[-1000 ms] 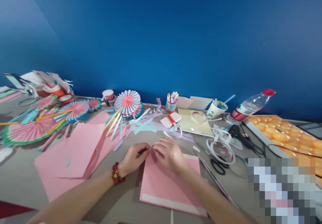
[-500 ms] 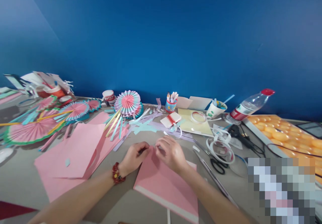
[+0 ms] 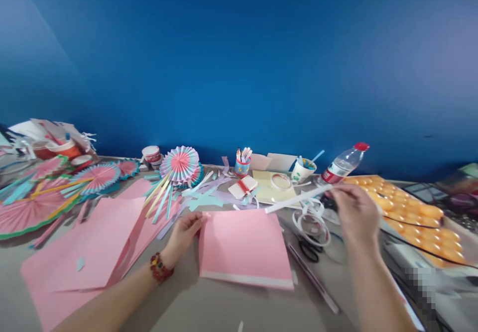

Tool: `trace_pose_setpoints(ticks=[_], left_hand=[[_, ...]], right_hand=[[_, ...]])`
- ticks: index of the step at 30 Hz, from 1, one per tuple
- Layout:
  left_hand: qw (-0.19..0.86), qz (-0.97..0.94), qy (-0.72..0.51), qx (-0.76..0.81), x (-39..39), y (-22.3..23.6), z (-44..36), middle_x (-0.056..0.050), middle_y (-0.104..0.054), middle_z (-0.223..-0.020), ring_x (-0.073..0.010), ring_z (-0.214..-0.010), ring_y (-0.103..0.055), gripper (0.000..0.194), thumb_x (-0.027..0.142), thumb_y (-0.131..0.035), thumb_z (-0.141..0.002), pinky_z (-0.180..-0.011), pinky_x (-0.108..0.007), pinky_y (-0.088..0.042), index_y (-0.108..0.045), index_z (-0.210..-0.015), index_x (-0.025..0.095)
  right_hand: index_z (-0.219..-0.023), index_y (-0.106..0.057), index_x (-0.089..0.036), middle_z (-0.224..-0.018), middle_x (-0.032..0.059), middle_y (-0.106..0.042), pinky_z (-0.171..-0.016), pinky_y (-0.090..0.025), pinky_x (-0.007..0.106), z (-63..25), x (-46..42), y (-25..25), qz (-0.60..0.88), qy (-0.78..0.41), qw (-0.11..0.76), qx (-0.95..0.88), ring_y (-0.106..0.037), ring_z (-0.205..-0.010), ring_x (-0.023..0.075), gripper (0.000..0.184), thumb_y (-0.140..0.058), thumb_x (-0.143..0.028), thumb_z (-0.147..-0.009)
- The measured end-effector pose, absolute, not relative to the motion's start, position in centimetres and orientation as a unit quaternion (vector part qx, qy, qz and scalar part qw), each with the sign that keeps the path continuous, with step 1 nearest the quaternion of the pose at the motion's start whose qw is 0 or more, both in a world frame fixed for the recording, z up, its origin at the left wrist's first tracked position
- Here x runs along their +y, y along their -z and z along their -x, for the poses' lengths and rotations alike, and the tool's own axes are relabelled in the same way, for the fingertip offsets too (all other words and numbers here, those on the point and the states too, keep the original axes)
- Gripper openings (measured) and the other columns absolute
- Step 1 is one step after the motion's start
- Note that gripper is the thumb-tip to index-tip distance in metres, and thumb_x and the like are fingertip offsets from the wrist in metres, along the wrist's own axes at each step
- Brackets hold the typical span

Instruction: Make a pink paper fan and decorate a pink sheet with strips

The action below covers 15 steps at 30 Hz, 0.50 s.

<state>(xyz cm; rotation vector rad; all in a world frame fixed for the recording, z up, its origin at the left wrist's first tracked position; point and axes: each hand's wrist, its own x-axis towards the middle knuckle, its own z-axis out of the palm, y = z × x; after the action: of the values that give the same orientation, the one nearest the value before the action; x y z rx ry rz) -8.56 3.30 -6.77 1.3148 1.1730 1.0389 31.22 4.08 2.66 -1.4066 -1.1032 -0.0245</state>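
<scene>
Blue wall (image 3: 239,63) behind grey table (image 3: 209,307)

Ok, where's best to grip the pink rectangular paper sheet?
Probably pinch the pink rectangular paper sheet midway along its right edge, from the right: that edge looks bare, while a whitish strip lines the near edge and the left hand holds the far left corner.

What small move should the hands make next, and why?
Perhaps the right hand should draw the white strip clear of the pink sheet: the strip's far end overlaps its upper edge in view, whether attached I can't tell, while the left hand pinches the upper left corner.
</scene>
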Motion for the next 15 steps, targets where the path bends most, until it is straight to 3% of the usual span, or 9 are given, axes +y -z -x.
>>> trace_pose_setpoints(ticks=[4,8,11,15], left_hand=[[0.478,-0.595,-0.397,0.510,3.1,6.3,8.7,0.004,-0.043,-0.060,-0.0109,-0.056,-0.039,0.039,0.053,-0.056,-0.085,-0.052,-0.021,-0.030,-0.057,-0.072,0.016],[0.400,-0.672,-0.334,0.527,3.1,5.5,8.7,0.003,-0.048,-0.060,-0.0128,-0.057,-0.043,0.036,0.048,-0.049,-0.088,-0.054,-0.022,-0.030,-0.063,-0.075,0.017],[0.374,-0.710,-0.288,0.523,2.9,5.0,8.9,0.002,-0.057,-0.063,-0.0135,-0.058,-0.049,0.033,0.044,-0.046,-0.090,-0.054,-0.022,-0.032,-0.065,-0.085,0.017],[0.334,-0.718,-0.252,0.556,2.2,5.0,10.1,0.000,-0.063,-0.065,-0.0166,-0.059,-0.057,0.030,0.039,-0.042,-0.090,-0.054,-0.024,-0.037,-0.061,-0.100,0.018]], right_hand=[[-0.079,-0.066,-0.024,-0.072,0.0052,-0.062,-0.067,-0.054,0.047,-35.1,1.1,-3.4,0.584,0.063,0.715,-0.379,-0.064,-0.062,0.0249,0.017,-0.072,-0.039,-0.074],[-0.079,-0.065,-0.027,-0.072,0.0067,-0.061,-0.059,-0.053,0.046,-35.4,-0.5,-4.4,0.544,0.099,0.746,-0.370,-0.063,-0.058,0.0240,0.019,-0.074,-0.043,-0.075],[-0.082,-0.065,-0.020,-0.074,0.0074,-0.064,-0.053,-0.052,0.041,-34.7,-0.4,-5.1,0.564,0.157,0.702,-0.406,-0.065,-0.058,0.0241,0.027,-0.070,-0.046,-0.076],[-0.090,-0.066,-0.019,-0.088,0.0096,-0.070,-0.061,-0.051,0.032,-33.3,1.3,-5.2,0.604,0.246,0.554,-0.517,-0.065,-0.067,0.0206,0.022,-0.058,-0.038,-0.088]])
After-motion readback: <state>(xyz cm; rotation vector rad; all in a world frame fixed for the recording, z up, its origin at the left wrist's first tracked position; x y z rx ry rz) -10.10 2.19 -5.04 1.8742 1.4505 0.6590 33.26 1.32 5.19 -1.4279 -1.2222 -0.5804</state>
